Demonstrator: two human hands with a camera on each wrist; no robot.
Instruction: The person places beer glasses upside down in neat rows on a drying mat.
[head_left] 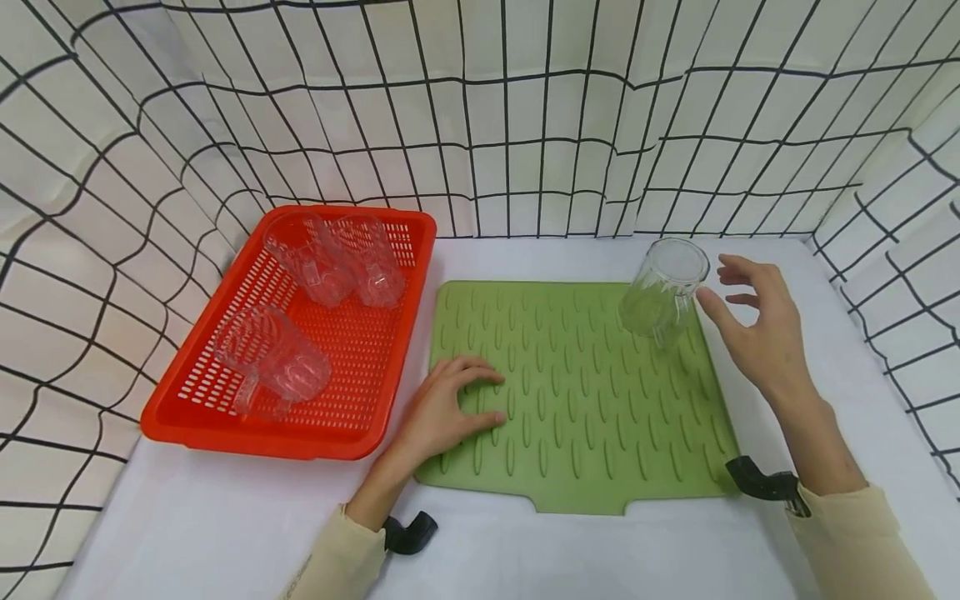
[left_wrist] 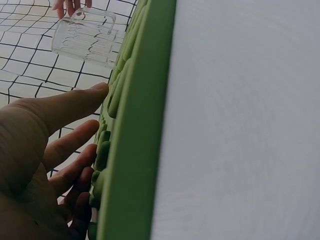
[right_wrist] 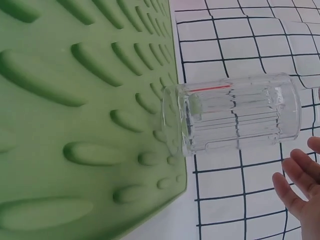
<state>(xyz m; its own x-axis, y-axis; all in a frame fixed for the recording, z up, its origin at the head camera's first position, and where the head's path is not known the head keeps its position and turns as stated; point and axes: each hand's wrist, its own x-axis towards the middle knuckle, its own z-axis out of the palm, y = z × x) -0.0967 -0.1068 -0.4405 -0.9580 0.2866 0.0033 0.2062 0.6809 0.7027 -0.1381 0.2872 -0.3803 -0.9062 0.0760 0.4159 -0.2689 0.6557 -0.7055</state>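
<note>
A clear glass mug (head_left: 663, 292) stands on end at the far right corner of the green ridged mat (head_left: 570, 400); I cannot tell which end is up. Just right of the mug is my right hand (head_left: 765, 325), its fingers spread and holding nothing. A gap shows between those fingers and the glass (right_wrist: 235, 115) in the right wrist view. My left hand (head_left: 450, 408) rests at the mat's left edge with fingertips on or close to its ridges. Seen in the left wrist view, the left hand (left_wrist: 45, 145) has loosely bent fingers and holds nothing.
On the left sits a red plastic basket (head_left: 352, 354) with clear glass mugs (head_left: 288, 362) lying in it. White cloth with a black grid pattern (head_left: 480, 125) hangs behind and at both sides. A white surface (head_left: 480, 550) lies under everything.
</note>
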